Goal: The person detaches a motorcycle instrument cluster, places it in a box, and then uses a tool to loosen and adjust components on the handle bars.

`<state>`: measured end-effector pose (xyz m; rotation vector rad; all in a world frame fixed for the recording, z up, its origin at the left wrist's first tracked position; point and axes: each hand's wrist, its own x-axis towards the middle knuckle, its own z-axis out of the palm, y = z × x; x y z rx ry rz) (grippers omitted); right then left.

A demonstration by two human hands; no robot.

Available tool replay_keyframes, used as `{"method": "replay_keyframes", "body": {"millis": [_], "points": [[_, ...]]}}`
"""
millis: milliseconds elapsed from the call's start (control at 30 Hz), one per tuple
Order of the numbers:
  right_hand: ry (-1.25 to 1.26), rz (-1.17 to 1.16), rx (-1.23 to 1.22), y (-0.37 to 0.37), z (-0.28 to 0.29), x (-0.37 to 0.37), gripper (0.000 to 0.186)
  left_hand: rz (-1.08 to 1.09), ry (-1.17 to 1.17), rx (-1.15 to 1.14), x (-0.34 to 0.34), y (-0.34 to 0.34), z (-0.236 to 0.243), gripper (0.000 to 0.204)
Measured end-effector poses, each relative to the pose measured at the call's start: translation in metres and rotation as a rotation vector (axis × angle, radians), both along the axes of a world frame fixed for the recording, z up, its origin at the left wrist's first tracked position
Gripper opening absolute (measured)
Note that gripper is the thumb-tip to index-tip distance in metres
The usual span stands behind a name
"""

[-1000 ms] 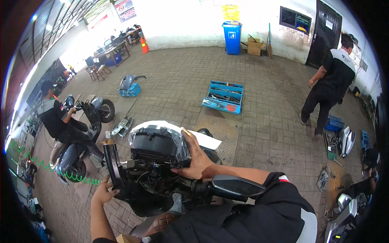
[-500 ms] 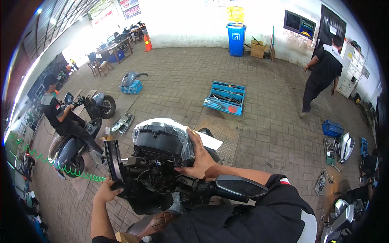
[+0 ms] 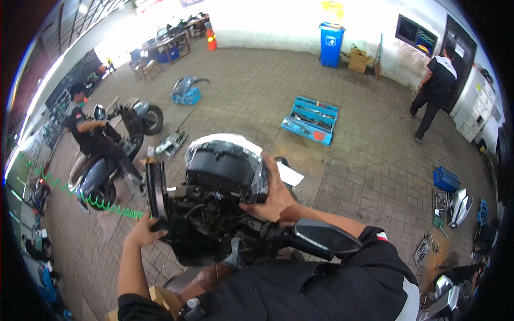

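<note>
Right in front of me is the front end of a scooter, with dark wiring and brackets [image 3: 214,216] laid bare. On its far side sits a round black headlight unit [image 3: 222,166], partly wrapped in clear plastic. My right hand [image 3: 276,195] grips the unit's right side, thumb near and fingers along the plastic. My left hand [image 3: 143,233] is closed around the left end of the handlebar, which it mostly hides. Just above that hand stands a narrow black mirror-like part [image 3: 157,187], seen edge-on. A black mirror [image 3: 327,236] sticks out under my right forearm.
A blue toolbox [image 3: 310,122] lies opened on the paving ahead. Leftward, a person sits on another scooter [image 3: 96,176], and a green coiled hose [image 3: 107,204] runs toward my left hand. Another person [image 3: 436,88] is by the door. Scooter panels [image 3: 459,207] lie at right.
My view has shifted, so the surroundings sit farther right and higher. Both hands keep their holds. The person at far right has moved closer to the door.
</note>
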<state>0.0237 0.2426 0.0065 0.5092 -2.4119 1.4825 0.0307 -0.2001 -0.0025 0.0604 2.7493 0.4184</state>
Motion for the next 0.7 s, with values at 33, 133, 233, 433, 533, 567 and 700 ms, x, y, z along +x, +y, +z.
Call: {"method": "replay_keyframes", "body": {"millis": [33,133,233,433,533,567,700], "points": [[-0.036,-0.003,-0.016,-0.003,-0.002,-0.001,0.123,0.061,-0.049,0.118,0.000,-0.005,-0.002,0.057],[-0.135,-0.028,-0.058,0.001,-0.006,-0.003,0.125,-0.080,-0.016,-0.213,-0.003,0.018,0.008,0.077],[-0.003,-0.036,-0.061,0.003,-0.007,-0.004,0.129,0.016,0.018,0.061,-0.008,-0.003,-0.001,0.062],[-0.061,-0.029,-0.146,-0.004,-0.006,-0.002,0.128,0.185,0.456,0.166,0.063,0.002,-0.007,0.038],[0.061,-0.105,-0.080,0.000,-0.012,-0.008,0.129,0.386,0.865,0.409,0.105,0.064,-0.011,0.014],[0.052,-0.090,-0.064,0.003,-0.013,-0.008,0.129,0.346,0.734,0.536,0.119,0.086,-0.021,0.013],[0.067,-0.065,-0.074,0.003,-0.011,-0.008,0.129,-0.084,0.270,0.837,0.134,0.175,-0.088,0.040]]}}
